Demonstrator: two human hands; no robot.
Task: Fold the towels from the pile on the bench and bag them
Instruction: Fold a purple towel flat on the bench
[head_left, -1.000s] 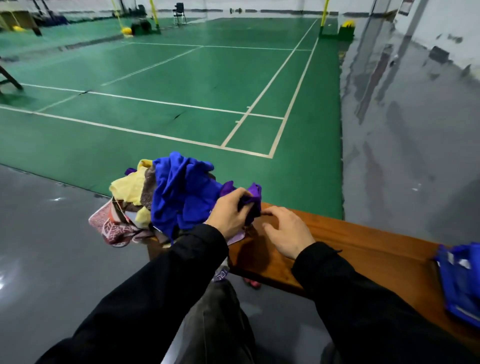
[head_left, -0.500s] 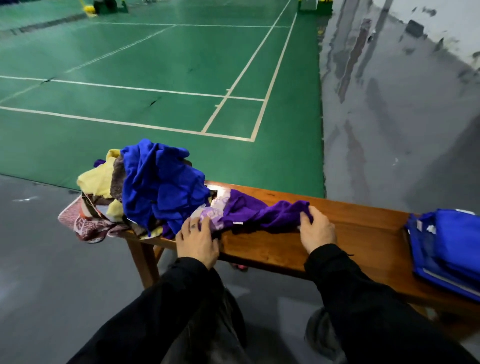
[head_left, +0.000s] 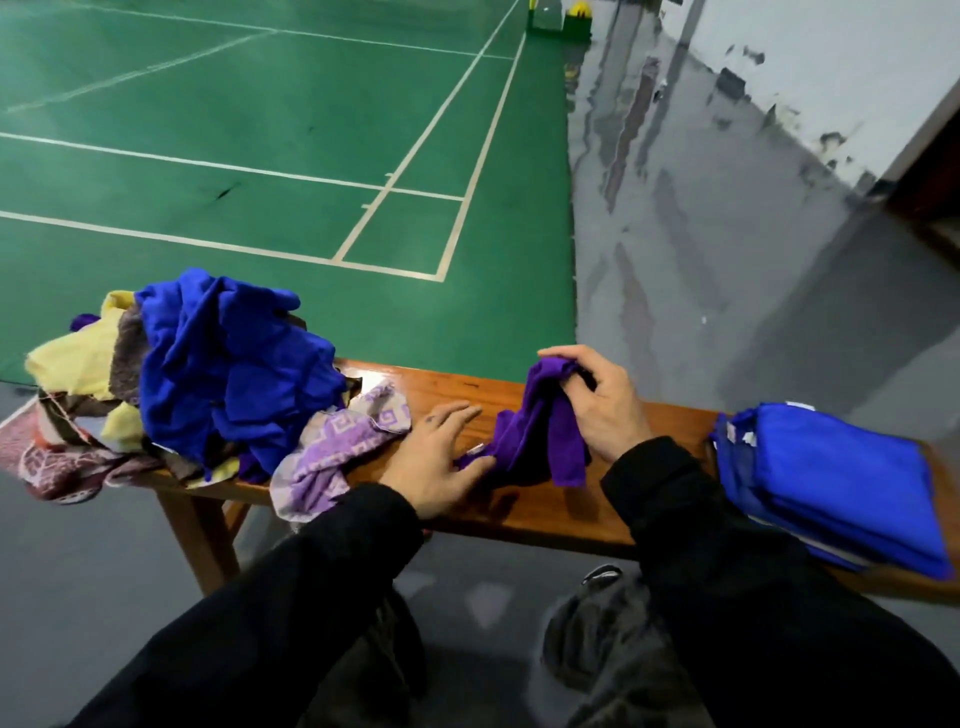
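A crumpled purple towel (head_left: 540, 441) lies on the wooden bench (head_left: 524, 514) in front of me. My right hand (head_left: 602, 402) grips its upper end, lifted a little off the wood. My left hand (head_left: 441, 457) lies flat with straight fingers on the bench, touching the towel's lower corner. The pile of towels (head_left: 208, 374) sits on the bench's left end: a big blue one on top, yellow, brown and patterned ones under it, and a lilac patterned towel (head_left: 337, 452) spilling toward my left hand. A blue bag (head_left: 841, 478) lies on the bench at the right.
The bench stands on a grey floor (head_left: 727, 291) at the edge of a green court (head_left: 291, 156) with white lines. My knees and dark trousers (head_left: 613, 654) are below the bench's near edge. A wall (head_left: 852, 67) runs along the far right.
My right hand has pulled the purple towel clear of the pile and to the right, lifting its end. My left hand has let go of the pile and moved right onto the bench.
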